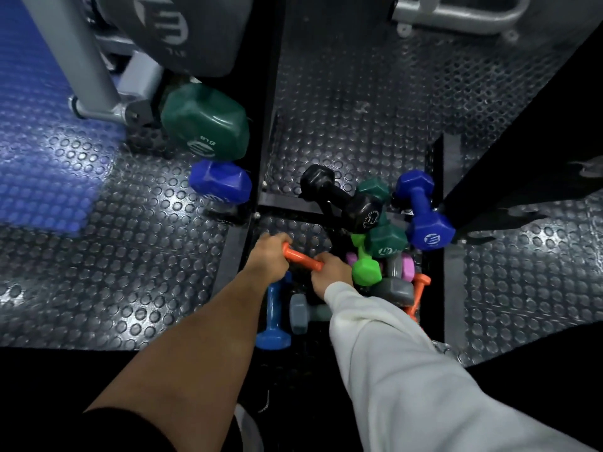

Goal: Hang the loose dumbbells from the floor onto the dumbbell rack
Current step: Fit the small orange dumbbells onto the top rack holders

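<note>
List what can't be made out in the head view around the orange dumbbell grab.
- Orange dumbbell: both ends covered by the left hand and right hand; only the handle shows.
- Grey dumbbell: one end hidden under the white sleeve.
- Pink dumbbell: mostly buried under the green dumbbells.
- Dumbbell rack: upper part cut off by the top edge; free pegs not visible.
- Black dumbbell label: too small to read.

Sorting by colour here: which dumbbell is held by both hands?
The orange dumbbell: left hand and right hand grip its ends; the others lie untouched.
</note>
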Demonstrator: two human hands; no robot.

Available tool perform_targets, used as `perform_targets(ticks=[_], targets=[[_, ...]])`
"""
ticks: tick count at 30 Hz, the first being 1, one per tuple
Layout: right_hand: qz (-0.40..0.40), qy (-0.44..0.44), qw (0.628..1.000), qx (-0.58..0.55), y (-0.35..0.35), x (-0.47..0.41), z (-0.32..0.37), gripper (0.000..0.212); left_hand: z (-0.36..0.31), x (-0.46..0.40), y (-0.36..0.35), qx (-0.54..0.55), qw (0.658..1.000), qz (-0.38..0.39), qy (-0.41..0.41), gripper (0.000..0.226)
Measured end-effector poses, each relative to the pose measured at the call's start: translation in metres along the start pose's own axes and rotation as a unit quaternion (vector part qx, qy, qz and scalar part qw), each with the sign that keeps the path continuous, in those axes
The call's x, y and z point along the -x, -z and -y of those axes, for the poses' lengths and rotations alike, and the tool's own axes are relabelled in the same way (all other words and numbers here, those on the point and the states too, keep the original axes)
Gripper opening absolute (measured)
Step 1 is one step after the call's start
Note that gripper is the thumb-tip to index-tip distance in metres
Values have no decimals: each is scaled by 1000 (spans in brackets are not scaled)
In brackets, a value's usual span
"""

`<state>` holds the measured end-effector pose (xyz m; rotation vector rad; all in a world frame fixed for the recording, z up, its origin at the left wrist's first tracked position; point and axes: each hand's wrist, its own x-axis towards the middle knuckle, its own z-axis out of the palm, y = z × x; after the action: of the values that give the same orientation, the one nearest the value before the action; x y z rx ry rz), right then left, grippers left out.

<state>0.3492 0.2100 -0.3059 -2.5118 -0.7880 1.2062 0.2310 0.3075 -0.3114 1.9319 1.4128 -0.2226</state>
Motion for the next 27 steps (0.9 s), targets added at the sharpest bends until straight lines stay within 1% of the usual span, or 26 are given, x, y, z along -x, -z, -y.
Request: perform_targets(ticks=[3,6,9,11,13,20,22,27], targets=[[-14,16,1000,-23,11,9,10,32,-3,12,10,36,999,-10,7,46],[-32,34,998,-39,24,22,19,31,-8,29,18,50,998,-26,10,40],[-74,55,992,-82,39,40,26,35,-16,48,26,55,998,-38,16,40],[-103,60,986,-120,50,51,33,38,-25,64,33,85,995,-47,23,38],[-116,63,982,-132,63,64,41,38,-34,81,40,111,991,-69,24,36],[-138,98,968,-186,108,120,53,37,-71,139,84,176,972,-154,-35,40],[-146,124,960,-204,123,140,60,37,-80,153,102,183,964,-184,-63,40],[-174,195,936,-235,170,181,83,35,-105,185,153,188,946,-229,-131,42]])
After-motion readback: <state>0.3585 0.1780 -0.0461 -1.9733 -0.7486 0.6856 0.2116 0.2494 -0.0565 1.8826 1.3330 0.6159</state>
